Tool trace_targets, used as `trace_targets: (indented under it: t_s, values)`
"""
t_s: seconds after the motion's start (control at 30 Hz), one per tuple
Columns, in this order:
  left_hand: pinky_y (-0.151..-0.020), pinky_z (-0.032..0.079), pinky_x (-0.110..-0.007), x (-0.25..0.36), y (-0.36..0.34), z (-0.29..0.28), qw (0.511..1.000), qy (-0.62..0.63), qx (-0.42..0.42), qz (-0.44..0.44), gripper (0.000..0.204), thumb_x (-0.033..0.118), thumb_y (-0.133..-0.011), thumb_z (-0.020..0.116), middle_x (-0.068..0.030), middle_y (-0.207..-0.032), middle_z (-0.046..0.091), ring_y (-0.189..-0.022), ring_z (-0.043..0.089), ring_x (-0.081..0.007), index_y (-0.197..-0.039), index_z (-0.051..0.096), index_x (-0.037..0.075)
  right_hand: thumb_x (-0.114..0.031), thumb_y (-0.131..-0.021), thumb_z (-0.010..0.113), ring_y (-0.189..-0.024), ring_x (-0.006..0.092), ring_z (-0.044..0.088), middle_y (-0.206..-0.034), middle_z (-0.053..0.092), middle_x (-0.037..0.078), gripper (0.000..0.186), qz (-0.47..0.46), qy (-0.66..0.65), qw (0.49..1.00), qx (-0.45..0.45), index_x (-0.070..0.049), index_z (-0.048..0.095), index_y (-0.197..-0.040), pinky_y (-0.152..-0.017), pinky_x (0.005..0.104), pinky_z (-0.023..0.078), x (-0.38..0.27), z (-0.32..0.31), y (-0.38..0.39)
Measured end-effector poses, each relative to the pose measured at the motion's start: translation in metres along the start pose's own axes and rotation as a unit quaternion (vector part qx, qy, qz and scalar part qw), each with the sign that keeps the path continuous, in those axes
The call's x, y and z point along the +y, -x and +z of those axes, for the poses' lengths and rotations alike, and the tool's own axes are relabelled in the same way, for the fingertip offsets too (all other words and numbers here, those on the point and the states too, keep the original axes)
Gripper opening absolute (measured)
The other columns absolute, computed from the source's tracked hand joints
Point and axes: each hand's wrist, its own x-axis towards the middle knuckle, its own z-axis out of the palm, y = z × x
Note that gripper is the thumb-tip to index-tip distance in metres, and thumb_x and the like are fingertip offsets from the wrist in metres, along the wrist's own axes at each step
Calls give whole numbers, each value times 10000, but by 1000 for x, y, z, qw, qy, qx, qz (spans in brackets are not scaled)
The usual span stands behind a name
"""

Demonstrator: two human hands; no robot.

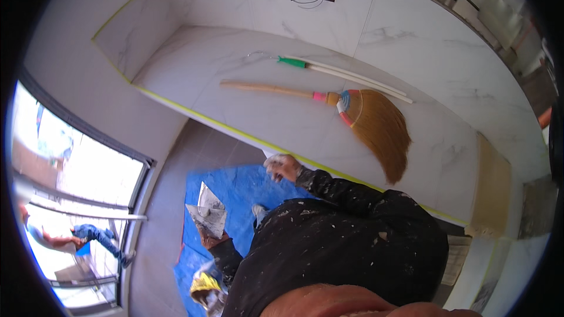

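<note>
Blades in the left hand, right hand apart beside the ledge

The left hand is closed around the near end of a pair of flat, pale-smeared blades, with a small lump of paste on them; its exact finger placing is mostly hidden behind the metal. The blades fan out beyond that hand, one pointed corner reaching roughly toward the ledge side and another away to the side.

The right hand is across from them, well apart, close to the taped front edge of the marble-look ledge. Its fingers are bent and whitened; I cannot tell whether they pinch anything. The key relation is this: the blades lie on the left hand's side, away from the ledge, with a gap between them and the right hand, which is the nearer of the two to the ledge and its yellow tape.

Beneath both hands is a blue sheet, with a yellow-and-clear bag just behind the left hand. Past the right hand, on the ledge, lie a straw broom and a green-gripped pole, both roughly lengthwise along it.
</note>
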Motion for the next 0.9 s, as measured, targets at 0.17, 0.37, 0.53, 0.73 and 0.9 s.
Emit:
trace_targets:
  t_s: [0.17,0.37,0.53,0.73,0.9]
  values:
    - [-958,481,-440,-21,-144,15,861,489,-25,-141,583,294,-822,653,-192,-1289,548,-1130,579,-323,-1278,483,-28,-176,-860,624,-511,143,589,-685,618,68,188,-79,-16,964,253,-13,643,-954,-437,271,468,-78,-103,-65]
    - [-879,530,-435,-1,-223,11,904,-223,121,345,477,131,-696,714,-276,-1158,603,-1045,617,-412,-1121,594,-50,-85,-850,613,-735,279,658,-953,655,125,205,-203,-219,872,389,-29,596,-1046,-613,384,562,-231,-244,-136]
    - [-933,496,-458,35,-216,12,933,-202,53,294,528,169,-793,663,-252,-1263,549,-1126,573,-396,-1254,520,-45,-90,-895,564,-957,315,623,-1109,610,137,388,-343,-296,821,347,-35,489,-1272,-869,454,527,-332,-343,-213]
    - [-942,490,-457,74,-211,31,881,460,43,-103,523,180,-809,643,-244,-1270,546,-1137,566,-387,-1265,511,-39,-181,-902,558,-1021,298,612,-1128,615,143,334,-369,50,735,566,-59,560,-1212,-904,409,495,-376,-402,-250]
    - [-950,485,-457,91,-207,30,875,459,79,-131,519,190,-823,627,-237,-1276,543,-1145,561,-379,-1273,503,-35,-363,-842,622,-909,345,645,-1046,669,156,361,-234,409,597,649,-83,657,-1067,-810,420,501,-395,-438,-239]
